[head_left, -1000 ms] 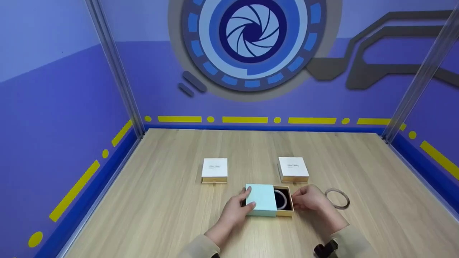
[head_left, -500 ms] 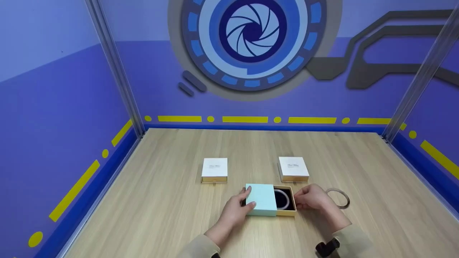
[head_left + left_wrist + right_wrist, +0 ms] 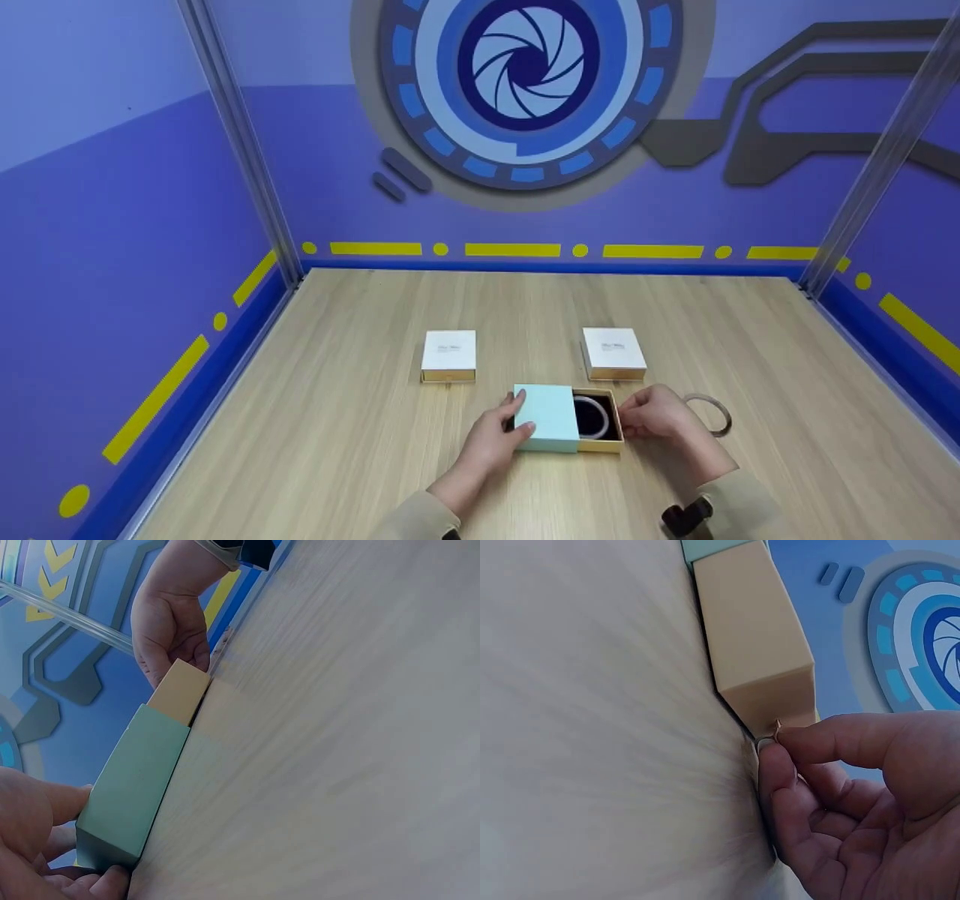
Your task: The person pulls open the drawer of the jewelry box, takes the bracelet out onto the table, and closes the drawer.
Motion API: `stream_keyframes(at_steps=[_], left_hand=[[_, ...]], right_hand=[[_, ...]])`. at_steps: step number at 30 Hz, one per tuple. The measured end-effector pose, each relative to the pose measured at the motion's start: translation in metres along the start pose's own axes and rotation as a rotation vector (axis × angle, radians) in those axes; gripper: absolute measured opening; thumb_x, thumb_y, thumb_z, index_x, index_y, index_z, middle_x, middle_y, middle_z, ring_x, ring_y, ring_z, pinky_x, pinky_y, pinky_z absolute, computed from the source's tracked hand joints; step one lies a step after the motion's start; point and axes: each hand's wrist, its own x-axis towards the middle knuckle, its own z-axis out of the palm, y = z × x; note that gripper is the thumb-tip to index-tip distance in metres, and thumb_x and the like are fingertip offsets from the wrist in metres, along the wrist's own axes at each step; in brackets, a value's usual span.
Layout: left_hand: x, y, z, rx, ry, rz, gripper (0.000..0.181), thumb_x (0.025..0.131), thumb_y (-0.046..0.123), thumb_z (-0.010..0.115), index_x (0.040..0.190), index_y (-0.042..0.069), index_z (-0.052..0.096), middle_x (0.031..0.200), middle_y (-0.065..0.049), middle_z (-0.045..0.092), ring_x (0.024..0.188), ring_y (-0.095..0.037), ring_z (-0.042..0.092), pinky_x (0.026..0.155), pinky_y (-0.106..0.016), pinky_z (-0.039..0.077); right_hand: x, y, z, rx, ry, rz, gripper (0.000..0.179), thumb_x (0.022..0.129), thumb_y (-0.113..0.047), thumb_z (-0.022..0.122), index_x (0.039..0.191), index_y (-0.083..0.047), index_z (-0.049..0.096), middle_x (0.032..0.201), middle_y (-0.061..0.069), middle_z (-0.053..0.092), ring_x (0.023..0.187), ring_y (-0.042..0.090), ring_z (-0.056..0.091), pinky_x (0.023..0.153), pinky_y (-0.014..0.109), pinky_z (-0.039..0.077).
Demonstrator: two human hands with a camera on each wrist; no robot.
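A mint-green drawer box (image 3: 547, 412) lies flat on the table, its tan inner drawer (image 3: 600, 447) partly out to the right. Inside that drawer, on black lining, sits a pale bangle (image 3: 604, 421), its left part covered by the sleeve. My left hand (image 3: 489, 444) grips the sleeve's left end, thumb on top; the left wrist view shows fingers at its end face. At the drawer's right end, my right hand (image 3: 658, 412) pinches a small pull tab (image 3: 778, 726) between thumb and index finger. A second bangle (image 3: 726, 426) lies just beyond the right hand, partly hidden by it.
Two white boxes stand farther back, a left one (image 3: 449, 354) and a right one (image 3: 614, 352) close behind the drawer. Blue printed walls with metal corner posts (image 3: 240, 142) enclose the wooden table (image 3: 330, 420) at the back and sides.
The drawer has slid a little farther right out of the sleeve, showing more of the bangle inside. My right hand has moved right with it; my left hand has stayed in place.
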Motion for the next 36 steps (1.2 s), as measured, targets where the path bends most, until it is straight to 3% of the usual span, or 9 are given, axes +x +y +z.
stream_keyframes(at_steps=[11, 21, 36], left_hand=[[-0.0011, 0.001, -0.0001, -0.006, 0.001, -0.001, 0.058, 0.1, 0.022, 0.067, 0.154, 0.011, 0.048, 0.165, -0.022, 0.032, 0.156, -0.039, 0.028, 0.127, -0.056, 0.023], [-0.0005, 0.0013, -0.0004, 0.003, -0.003, -0.001, 0.058, 0.1, 0.022, 0.068, 0.153, 0.01, 0.048, 0.165, -0.023, 0.033, 0.155, -0.039, 0.029, 0.127, -0.056, 0.024], [-0.0011, 0.0023, -0.0002, 0.0, -0.004, -0.003, 0.058, 0.1, 0.023, 0.068, 0.154, 0.012, 0.048, 0.165, -0.022, 0.033, 0.156, -0.039, 0.028, 0.127, -0.056, 0.023]], right_hand=[[0.0002, 0.0016, -0.0032, 0.005, 0.008, 0.004, 0.015, 0.087, 0.006, 0.064, 0.095, 0.017, 0.069, 0.072, -0.001, 0.072, 0.064, 0.007, 0.067, 0.062, 0.02, 0.058], [0.0028, 0.005, -0.0071, -0.063, 0.035, 0.006, 0.019, 0.089, 0.005, 0.063, 0.096, 0.023, 0.067, 0.069, -0.002, 0.07, 0.06, 0.005, 0.062, 0.057, 0.017, 0.054], [-0.0008, 0.0005, -0.0097, -0.067, 0.057, 0.02, 0.016, 0.086, 0.007, 0.065, 0.095, 0.019, 0.07, 0.073, -0.001, 0.072, 0.063, 0.006, 0.064, 0.059, 0.018, 0.055]])
